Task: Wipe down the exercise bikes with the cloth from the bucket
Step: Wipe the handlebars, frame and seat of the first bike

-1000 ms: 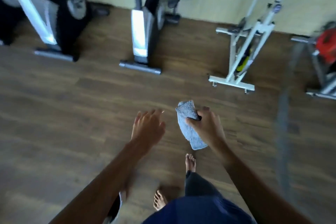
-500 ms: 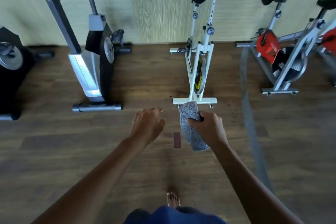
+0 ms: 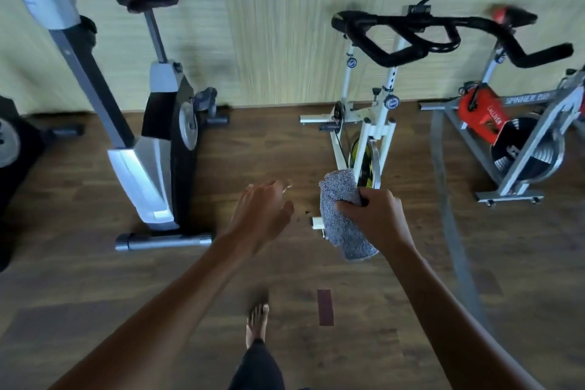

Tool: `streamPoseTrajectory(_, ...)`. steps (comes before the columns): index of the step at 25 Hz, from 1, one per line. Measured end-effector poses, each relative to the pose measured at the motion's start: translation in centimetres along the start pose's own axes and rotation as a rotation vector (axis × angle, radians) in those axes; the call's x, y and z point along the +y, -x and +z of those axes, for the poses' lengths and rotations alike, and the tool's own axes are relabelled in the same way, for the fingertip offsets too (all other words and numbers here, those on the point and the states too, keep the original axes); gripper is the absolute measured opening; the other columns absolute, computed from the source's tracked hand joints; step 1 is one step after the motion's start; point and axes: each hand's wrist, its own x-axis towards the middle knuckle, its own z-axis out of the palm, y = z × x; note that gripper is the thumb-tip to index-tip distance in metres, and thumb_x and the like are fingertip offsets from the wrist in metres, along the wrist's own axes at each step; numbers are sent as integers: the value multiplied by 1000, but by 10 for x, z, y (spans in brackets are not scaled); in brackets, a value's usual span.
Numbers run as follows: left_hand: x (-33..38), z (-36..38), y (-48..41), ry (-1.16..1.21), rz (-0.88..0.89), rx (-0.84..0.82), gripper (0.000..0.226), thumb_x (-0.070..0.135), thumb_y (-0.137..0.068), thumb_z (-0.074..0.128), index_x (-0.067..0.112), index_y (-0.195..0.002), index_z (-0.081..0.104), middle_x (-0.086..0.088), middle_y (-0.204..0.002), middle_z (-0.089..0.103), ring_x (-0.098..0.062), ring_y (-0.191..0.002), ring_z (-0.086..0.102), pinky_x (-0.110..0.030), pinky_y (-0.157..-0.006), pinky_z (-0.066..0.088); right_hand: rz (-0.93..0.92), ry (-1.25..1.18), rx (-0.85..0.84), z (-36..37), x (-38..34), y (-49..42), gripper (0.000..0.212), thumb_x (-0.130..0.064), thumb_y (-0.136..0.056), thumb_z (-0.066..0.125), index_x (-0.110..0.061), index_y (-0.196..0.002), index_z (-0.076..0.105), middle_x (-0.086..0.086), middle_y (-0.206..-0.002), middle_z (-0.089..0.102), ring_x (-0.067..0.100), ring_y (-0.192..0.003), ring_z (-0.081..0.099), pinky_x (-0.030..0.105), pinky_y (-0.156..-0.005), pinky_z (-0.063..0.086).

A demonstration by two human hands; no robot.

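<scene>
Dark wooden floor (image 3: pixel 95 294) runs up to a pale wall (image 3: pixel 269 41), and exercise bikes stand in a row along it. My right hand (image 3: pixel 376 218) grips the grey cloth (image 3: pixel 340 225), fingers (image 3: pixel 364 198) curled round its middle, so one end sticks up above my fist and the other hangs below. I hold the cloth low in front of the white bike (image 3: pixel 391 79), just before its flywheel (image 3: pixel 367 165); I can't tell whether it touches the frame. My left hand (image 3: pixel 262 215) hovers just beside the cloth, holding nothing, its fingers loose and slightly spread. The silver and black bike (image 3: pixel 167 136) stands to the left, the grey bike (image 3: pixel 538 136) with a red guard to the right. My bare foot (image 3: pixel 257 323) is on the floor, near a dark strip of tape (image 3: pixel 325 307).
</scene>
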Motion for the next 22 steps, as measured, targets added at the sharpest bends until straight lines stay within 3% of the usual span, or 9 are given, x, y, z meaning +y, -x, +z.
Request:
streamPoseTrajectory(3, -29, -26, -74, 45, 73, -14, 42, 28, -95, 59, 22, -136, 56, -2, -132, 64, -25, -119, 61, -36, -101, 45, 54, -15, 85, 18, -33, -58, 32, -24, -83, 75, -6, -63, 59, 1, -53, 49, 14, -52, 41, 28, -48, 28)
streamPoseTrajectory(6, -36, -45, -144, 70, 207, -34, 42, 27, -93, 63, 21, -134, 59, -4, -128, 67, -25, -117, 62, -36, -100, 47, 116, -38, 202, 22, -56, -102, 35, -27, -82, 77, -4, -65, 57, 4, -55, 50, 14, -53, 41, 23, -45, 27)
streamPoseTrajectory(10, -16, -47, -230, 88, 405, -91, 44, 24, -89, 68, 22, -132, 61, -5, -119, 71, -28, -110, 65, -39, -96, 50, 211, -81, 361, 16, -62, -149, 37, -28, -80, 78, -1, -67, 56, 9, -56, 49, 12, -54, 35, 25, -49, 30)
streamPoseTrajectory(15, 28, -38, -306, 123, 645, -143, 46, 24, -91, 68, 18, -136, 59, -4, -127, 68, -26, -113, 64, -39, -99, 50, 308, -149, 524, 7, -50, -190, 32, -24, -79, 78, -1, -71, 58, 17, -64, 52, 9, -57, 32, 25, -50, 29)
streamPoseTrajectory(19, 42, -32, -350, 206, 779, -221, 40, 29, -92, 62, 18, -131, 62, -2, -126, 68, -20, -112, 65, -42, -94, 54, 390, -167, 652, -1, -46, -205, 31, -24, -80, 78, -2, -71, 58, 13, -62, 51, 8, -58, 30, 25, -50, 28)
streamPoseTrajectory(22, 54, -28, -376, 262, 902, -239, 36, 27, -91, 63, 17, -125, 65, 0, -121, 69, -19, -112, 64, -42, -92, 54, 465, -160, 751, -2, -50, -208, 33, -23, -80, 78, -3, -70, 54, 1, -55, 40, 7, -58, 27, 25, -50, 27)
